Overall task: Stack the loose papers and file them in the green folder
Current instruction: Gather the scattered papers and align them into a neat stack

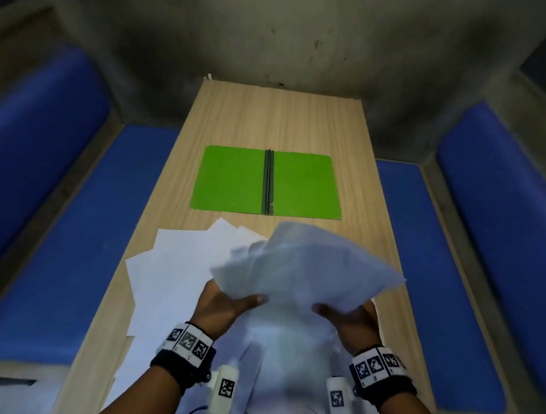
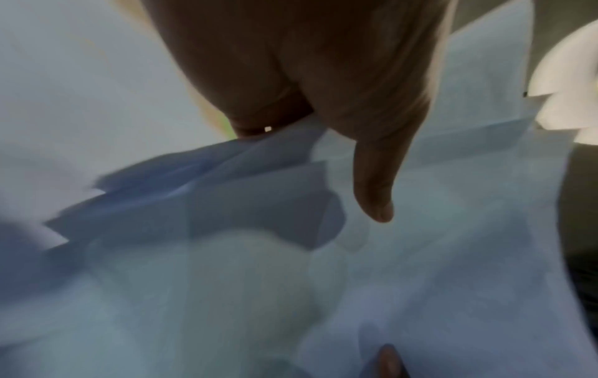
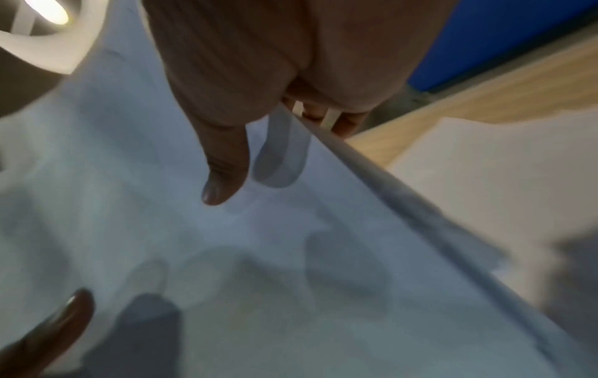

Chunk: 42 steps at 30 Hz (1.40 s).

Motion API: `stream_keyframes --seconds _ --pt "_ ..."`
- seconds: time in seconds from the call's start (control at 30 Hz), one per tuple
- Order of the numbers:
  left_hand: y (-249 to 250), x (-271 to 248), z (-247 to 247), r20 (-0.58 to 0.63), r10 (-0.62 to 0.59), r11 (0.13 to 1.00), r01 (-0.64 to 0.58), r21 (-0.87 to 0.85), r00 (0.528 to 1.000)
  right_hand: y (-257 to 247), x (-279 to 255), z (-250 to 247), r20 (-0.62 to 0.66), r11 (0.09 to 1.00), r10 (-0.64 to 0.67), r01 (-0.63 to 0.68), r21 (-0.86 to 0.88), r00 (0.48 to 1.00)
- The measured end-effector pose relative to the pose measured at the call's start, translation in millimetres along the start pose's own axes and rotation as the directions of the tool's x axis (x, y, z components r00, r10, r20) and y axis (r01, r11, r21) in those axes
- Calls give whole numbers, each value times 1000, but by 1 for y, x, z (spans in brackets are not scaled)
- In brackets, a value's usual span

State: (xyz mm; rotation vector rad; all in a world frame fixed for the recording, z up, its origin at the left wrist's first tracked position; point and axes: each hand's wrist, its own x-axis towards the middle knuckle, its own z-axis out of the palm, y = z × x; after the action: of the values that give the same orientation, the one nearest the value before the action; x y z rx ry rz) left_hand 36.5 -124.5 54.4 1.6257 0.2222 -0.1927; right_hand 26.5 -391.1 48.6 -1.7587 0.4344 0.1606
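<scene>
The green folder (image 1: 264,182) lies open and flat in the middle of the wooden table (image 1: 293,118), its dark spine clip upright in the centre. Both hands hold a fanned bunch of white papers (image 1: 302,268) lifted above the near part of the table. My left hand (image 1: 229,302) pinches its left edge, thumb on top and fingers underneath. My right hand (image 1: 348,313) pinches the right side the same way. In the wrist views, each thumb, left (image 2: 375,184) and right (image 3: 223,176), lies on the top sheet. More loose papers (image 1: 174,267) lie spread on the table at left and under my wrists.
Blue padded benches (image 1: 63,231) run along both sides of the narrow table, with another (image 1: 498,228) on the right. A grey wall closes off the far end. Bare wood shows beyond the folder.
</scene>
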Motion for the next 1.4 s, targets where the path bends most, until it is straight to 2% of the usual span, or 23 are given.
stream_keyframes --seconds 0.1,0.2,0.27,0.3,0.33,0.43,0.5,0.53,0.6,0.63,0.7,0.8,0.87,0.97,1.03,1.17,1.4 --pt "-6 1 7 2 -25 998 25 52 1000 6 7 5 -30 998 39 -41 -47 999" --pt "6 -1 15 9 53 993 -54 108 999 -8 5 8 -39 999 -48 48 -9 998" --pt "13 -1 13 -44 70 994 -67 82 997 -17 0 6 -21 989 -136 136 55 991" --pt "15 0 11 -47 63 996 -60 65 997 -18 -2 5 -16 987 -157 158 31 987" --pt "14 1 8 -23 47 997 -46 67 999 -16 -4 4 0 986 -163 163 22 987" --pt "9 -2 5 78 43 999 -41 -18 996 -4 -7 2 60 997 -70 68 43 996" --pt "11 -3 5 13 96 995 -96 -38 995 -4 -3 -2 32 989 -121 118 86 992" --pt "16 -5 5 -22 167 986 -168 -20 986 -6 -1 -4 -17 964 -187 187 190 982" --pt "31 -11 11 -116 265 961 -272 -42 957 -23 -5 -4 -129 838 -273 302 455 953" --pt "38 -15 15 -150 303 946 -316 -74 941 -31 -7 -3 -169 777 -303 346 526 938" --pt "49 -18 24 -212 358 916 -386 -109 909 -48 -11 0 -229 723 -288 368 584 930" --pt "54 -17 33 -263 350 912 -392 -124 899 -66 -15 7 -337 774 -221 374 511 915" --pt "56 -16 36 -284 330 921 -374 -114 900 -74 -17 12 -377 833 -249 396 387 892" --pt "57 -15 40 -351 305 935 -349 -69 885 -75 -18 18 -360 896 -319 403 188 877" --pt "59 -14 42 -387 291 943 -332 -41 875 -73 -19 19 -313 911 -348 398 113 884" --pt "54 -10 39 -406 263 958 -288 -1 875 -65 -17 16 -288 919 -331 376 116 899" --pt "47 -11 35 -358 261 953 -298 -51 896 -50 -12 8 -358 923 -217 310 227 908"
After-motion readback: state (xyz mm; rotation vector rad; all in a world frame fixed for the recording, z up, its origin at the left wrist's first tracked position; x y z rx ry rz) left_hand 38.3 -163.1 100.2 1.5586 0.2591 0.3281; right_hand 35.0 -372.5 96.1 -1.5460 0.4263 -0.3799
